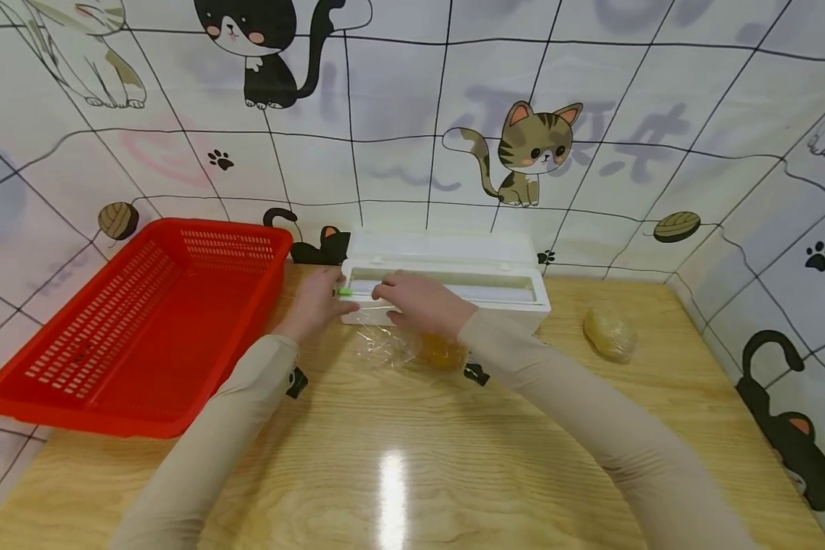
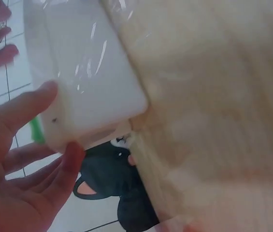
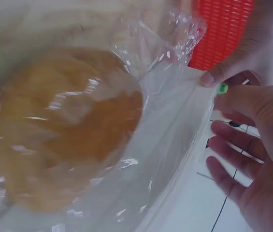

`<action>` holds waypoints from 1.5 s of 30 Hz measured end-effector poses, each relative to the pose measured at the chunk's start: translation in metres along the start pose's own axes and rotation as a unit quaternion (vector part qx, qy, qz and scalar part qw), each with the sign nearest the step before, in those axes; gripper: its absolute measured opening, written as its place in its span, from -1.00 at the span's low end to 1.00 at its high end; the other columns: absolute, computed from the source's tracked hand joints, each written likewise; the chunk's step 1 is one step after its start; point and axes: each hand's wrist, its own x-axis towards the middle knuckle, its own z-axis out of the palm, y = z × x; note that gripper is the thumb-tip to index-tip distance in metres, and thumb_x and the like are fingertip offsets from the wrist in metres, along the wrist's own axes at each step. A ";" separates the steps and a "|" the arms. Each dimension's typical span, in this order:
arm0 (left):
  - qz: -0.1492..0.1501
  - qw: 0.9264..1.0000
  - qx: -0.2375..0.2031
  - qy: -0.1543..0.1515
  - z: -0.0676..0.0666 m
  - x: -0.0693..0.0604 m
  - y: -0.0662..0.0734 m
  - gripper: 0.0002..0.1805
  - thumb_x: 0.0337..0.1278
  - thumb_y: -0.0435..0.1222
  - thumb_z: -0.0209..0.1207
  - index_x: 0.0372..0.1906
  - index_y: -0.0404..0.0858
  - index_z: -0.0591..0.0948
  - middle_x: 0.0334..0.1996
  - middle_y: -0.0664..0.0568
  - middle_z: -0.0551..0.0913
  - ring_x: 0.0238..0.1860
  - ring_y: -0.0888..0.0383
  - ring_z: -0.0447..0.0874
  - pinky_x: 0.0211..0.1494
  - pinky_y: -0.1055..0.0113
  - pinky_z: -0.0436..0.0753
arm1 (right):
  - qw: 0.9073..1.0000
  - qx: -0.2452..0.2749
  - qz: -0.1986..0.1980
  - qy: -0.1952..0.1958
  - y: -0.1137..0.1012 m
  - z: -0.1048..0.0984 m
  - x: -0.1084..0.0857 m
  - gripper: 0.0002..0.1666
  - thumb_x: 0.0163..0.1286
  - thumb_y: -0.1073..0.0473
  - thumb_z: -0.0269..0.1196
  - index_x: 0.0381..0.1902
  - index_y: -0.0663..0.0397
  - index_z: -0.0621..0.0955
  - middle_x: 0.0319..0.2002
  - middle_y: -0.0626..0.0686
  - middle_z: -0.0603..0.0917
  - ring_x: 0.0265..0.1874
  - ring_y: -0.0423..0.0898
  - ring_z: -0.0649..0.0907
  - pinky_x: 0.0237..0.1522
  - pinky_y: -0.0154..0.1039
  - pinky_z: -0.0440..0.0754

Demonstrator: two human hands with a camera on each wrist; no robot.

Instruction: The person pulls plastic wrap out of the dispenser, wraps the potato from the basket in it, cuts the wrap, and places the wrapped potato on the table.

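A white plastic wrap dispenser (image 1: pixel 447 315) stands at the back of the table with its lid raised. My left hand (image 1: pixel 314 305) grips its left end, thumb on the front face and fingers around the end. Beside that thumb sits a small green slider (image 3: pixel 222 88). My right hand (image 1: pixel 422 302) hovers over the dispenser's front, close to the slider, fingers loosely bent; I see nothing held in it. Clear plastic film (image 1: pixel 383 344) hangs over the dispenser's front. An orange-yellow rounded item (image 3: pixel 93 125), covered in film, lies in front, partly hidden by the right arm in the head view.
A red plastic basket (image 1: pixel 206 305) stands on the left. Another yellowish film-wrapped item (image 1: pixel 609 332) lies right of the dispenser. The wooden table (image 1: pixel 454 466) meets a cat-printed cloth backdrop (image 1: pixel 399 168) behind and at the sides.
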 end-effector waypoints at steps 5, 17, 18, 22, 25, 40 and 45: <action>-0.009 0.999 0.014 -0.040 -0.009 0.008 0.005 -0.55 -0.10 -0.26 0.48 -0.23 -0.38 0.47 -0.40 -0.12 0.55 -0.33 -0.06 0.43 -0.27 0.17 0.43 | 0.995 -0.087 -0.042 0.011 -0.004 0.001 0.027 -0.52 0.39 0.28 0.18 0.27 0.03 0.49 0.12 0.04 0.54 0.08 -0.01 0.52 0.15 -0.18 0.45; -0.005 0.999 -0.004 -0.053 -0.017 0.014 0.004 -0.58 -0.20 -0.31 0.52 -0.35 -0.37 0.49 -0.41 -0.12 0.56 -0.35 -0.05 0.44 -0.29 0.20 0.45 | 0.996 -0.070 -0.028 0.040 -0.007 0.012 0.059 -0.81 0.44 0.25 0.14 -0.04 -0.02 0.61 -0.14 -0.05 0.64 -0.16 -0.07 0.54 -0.14 -0.26 0.52; -0.002 0.999 -0.002 -0.053 -0.017 0.015 0.003 -0.59 -0.20 -0.31 0.52 -0.33 -0.38 0.50 -0.39 -0.13 0.58 -0.33 -0.06 0.46 -0.26 0.18 0.47 | 0.996 -0.072 -0.031 0.043 -0.007 0.012 0.061 -0.83 0.45 0.24 0.14 -0.07 -0.01 0.61 -0.16 -0.06 0.64 -0.18 -0.07 0.53 -0.16 -0.27 0.52; 0.000 0.998 0.001 -0.062 -0.017 0.015 0.004 -0.59 -0.16 -0.31 0.50 -0.23 -0.41 0.56 -0.29 -0.17 0.63 -0.26 -0.11 0.53 -0.14 0.12 0.54 | 0.995 -0.079 -0.033 0.048 -0.008 0.013 0.065 -0.86 0.44 0.21 0.16 -0.10 0.00 0.62 -0.20 -0.07 0.65 -0.22 -0.08 0.51 -0.21 -0.29 0.52; -0.006 0.998 0.006 -0.065 -0.017 0.015 0.004 -0.60 -0.13 -0.30 0.49 -0.22 -0.41 0.57 -0.29 -0.17 0.63 -0.26 -0.11 0.52 -0.14 0.12 0.54 | 0.995 -0.073 -0.028 0.056 -0.008 0.014 0.065 -0.88 0.44 0.22 0.17 -0.13 -0.01 0.62 -0.23 -0.08 0.65 -0.24 -0.09 0.51 -0.22 -0.30 0.53; -0.020 0.998 0.003 -0.066 -0.016 0.013 0.007 -0.57 -0.16 -0.30 0.50 -0.25 -0.39 0.51 -0.37 -0.14 0.53 -0.28 -0.07 0.41 -0.27 0.21 0.46 | 0.998 -0.043 -0.005 0.048 0.005 0.019 0.041 -0.87 0.41 0.31 0.16 -0.14 0.06 0.60 -0.25 0.02 0.61 -0.19 -0.03 0.54 -0.12 -0.24 0.52; -0.026 0.997 0.004 -0.066 -0.018 0.013 0.006 -0.52 -0.16 -0.30 0.50 -0.16 -0.41 0.52 -0.29 -0.18 0.56 -0.23 -0.09 0.43 -0.21 0.21 0.49 | 0.997 -0.031 -0.009 0.065 0.020 0.017 0.010 -0.93 0.41 0.35 0.12 -0.24 0.12 0.56 -0.35 0.03 0.58 -0.26 -0.01 0.51 -0.16 -0.22 0.48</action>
